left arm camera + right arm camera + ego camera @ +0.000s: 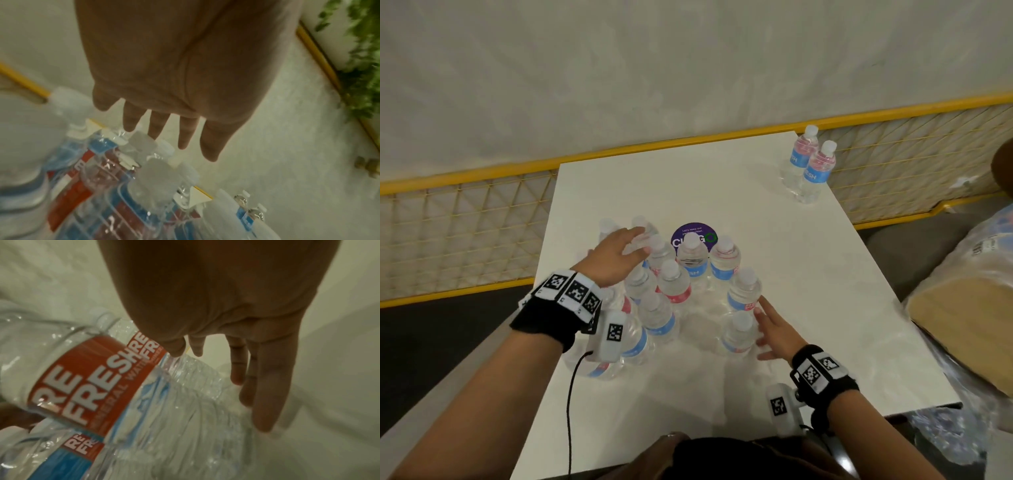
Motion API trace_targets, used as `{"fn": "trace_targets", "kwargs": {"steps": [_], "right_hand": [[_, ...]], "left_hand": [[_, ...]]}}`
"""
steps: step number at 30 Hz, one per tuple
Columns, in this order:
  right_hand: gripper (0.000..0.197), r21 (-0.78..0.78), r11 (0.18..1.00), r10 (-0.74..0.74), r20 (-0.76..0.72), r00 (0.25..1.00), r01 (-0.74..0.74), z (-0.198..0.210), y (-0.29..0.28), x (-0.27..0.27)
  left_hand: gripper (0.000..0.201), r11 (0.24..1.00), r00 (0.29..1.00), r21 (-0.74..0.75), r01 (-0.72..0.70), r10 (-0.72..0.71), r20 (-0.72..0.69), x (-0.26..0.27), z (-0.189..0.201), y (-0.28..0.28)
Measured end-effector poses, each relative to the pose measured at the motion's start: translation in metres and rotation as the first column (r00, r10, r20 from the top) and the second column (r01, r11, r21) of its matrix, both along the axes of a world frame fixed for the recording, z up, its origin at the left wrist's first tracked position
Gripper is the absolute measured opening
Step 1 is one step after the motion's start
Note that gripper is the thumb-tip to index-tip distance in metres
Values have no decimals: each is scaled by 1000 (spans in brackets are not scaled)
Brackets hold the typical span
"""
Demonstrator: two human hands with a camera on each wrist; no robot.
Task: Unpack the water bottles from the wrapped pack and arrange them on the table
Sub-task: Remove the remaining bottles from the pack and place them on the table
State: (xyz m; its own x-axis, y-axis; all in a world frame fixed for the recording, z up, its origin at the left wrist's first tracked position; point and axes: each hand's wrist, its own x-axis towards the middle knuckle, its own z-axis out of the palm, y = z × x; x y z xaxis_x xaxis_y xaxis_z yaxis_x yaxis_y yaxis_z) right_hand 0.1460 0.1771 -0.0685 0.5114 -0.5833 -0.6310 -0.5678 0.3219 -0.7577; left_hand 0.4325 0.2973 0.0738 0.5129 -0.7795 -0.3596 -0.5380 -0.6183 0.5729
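Several clear water bottles [674, 284] with red and blue labels and white caps stand loose in a cluster on the white table [808, 274]. Two more bottles [808, 164] stand together at the far right corner. My left hand [640, 241] hovers with spread fingers over the caps at the cluster's far left; in the left wrist view the left hand [174, 138] sits just above the caps [144, 142] and holds nothing. My right hand [767, 325] lies open beside the front right bottles, its straight fingers [267, 386] alongside a labelled bottle [92, 386].
A purple round sticker [694, 234] lies on the table behind the cluster. A plastic-wrapped bundle [962, 291] sits off the table's right edge. A yellow wire fence [465, 222] runs behind the table. Bare tabletop lies between the cluster and the two far bottles.
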Motion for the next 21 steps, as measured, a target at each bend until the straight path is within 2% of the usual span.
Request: {"fn": "trace_targets", "kwargs": {"steps": [1,3,6,8,11,14,16,18,21], "right_hand": [[45,35,999,-6,-2,1000,6,-1,2,2],[46,74,997,-15,17,1000,14,-2,5,8],[46,92,995,-29,39,999,25,1,8,16],[46,114,993,-39,56,998,32,4,11,19],[47,125,991,-51,61,997,43,7,14,20],[47,145,987,-73,48,996,66,9,16,17],[48,162,982,-101,28,994,95,7,17,14],[50,174,978,-119,4,993,117,7,19,13],[50,180,975,-130,-8,991,130,8,23,16]], "left_hand": [[71,997,1000,78,18,-19,18,0,-2,1],[68,987,998,157,39,-47,43,-2,-5,-3],[61,991,999,127,45,-48,17,-10,-2,-10],[60,996,999,85,39,-38,-6,-13,5,-11],[53,997,995,-65,-44,38,-87,-6,19,-8],[45,974,989,-172,-147,140,-56,17,32,3],[41,964,982,-192,-186,177,-62,37,34,14],[42,978,987,-141,-155,148,-59,53,31,26],[49,1000,999,-10,-28,27,-34,68,21,38]]}}
